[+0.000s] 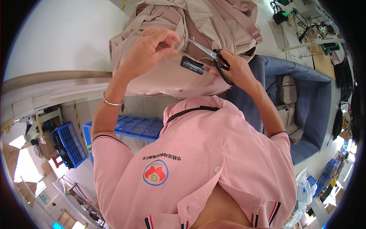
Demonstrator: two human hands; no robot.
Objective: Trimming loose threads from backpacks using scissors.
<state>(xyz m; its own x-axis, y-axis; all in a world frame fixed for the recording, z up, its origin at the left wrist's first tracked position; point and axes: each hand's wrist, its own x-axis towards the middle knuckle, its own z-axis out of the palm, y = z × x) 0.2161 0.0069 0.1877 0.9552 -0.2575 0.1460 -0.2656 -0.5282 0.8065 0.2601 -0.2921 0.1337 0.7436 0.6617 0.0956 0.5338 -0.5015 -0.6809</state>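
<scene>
A beige and dusty-pink fabric bag (152, 78) with straps and seams lies in front of me. My left hand (154, 47) is over its left part, thumb and fingers pinched together; whatever they hold is too small to make out. My right hand (238, 70) grips a pair of scissors (222, 72) by the black handles. Their metal blades point up and left, toward my left fingertips, and look slightly apart. Between my hands a black label (191, 65) with pale print lies against the bag fabric, just below the blades.
A white tabletop (57, 42) extends to the left. On the right stands a blue-grey padded bin (309, 133) with beige bags (288, 89) inside. Blue plastic crates (139, 126) sit low at the left. Sewing equipment and cables (305, 32) occupy a bench at the upper right.
</scene>
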